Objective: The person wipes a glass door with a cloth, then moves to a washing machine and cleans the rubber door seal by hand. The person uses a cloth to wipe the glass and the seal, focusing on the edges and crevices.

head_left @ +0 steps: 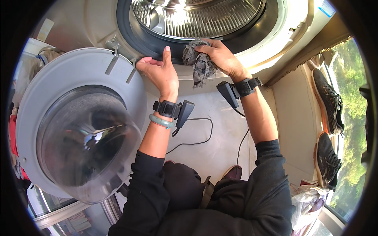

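Observation:
A front-loading washing machine stands before me with its round door swung out to the left. My right hand (222, 57) grips a crumpled grey rag (200, 63), worn and stained, at the lower rim of the opening. Part of the rag hangs below the dark rubber door seal (173, 46). Beside the seal's lower left, my left hand (161, 74) holds nothing; its thumb points up, apart from the bent fingers. Those fingers are close to the hinge side of the door (29, 118). Above both hands shines the ribbed metal drum (204, 25).
Black devices with cables (211, 129) are strapped to both wrists, and the cables trail down over the pale floor (232, 145). Dark shoes (328, 102) stand along the window at right, above a plastic bag (309, 204). The clear bulging door glass (90, 141) fills the left side.

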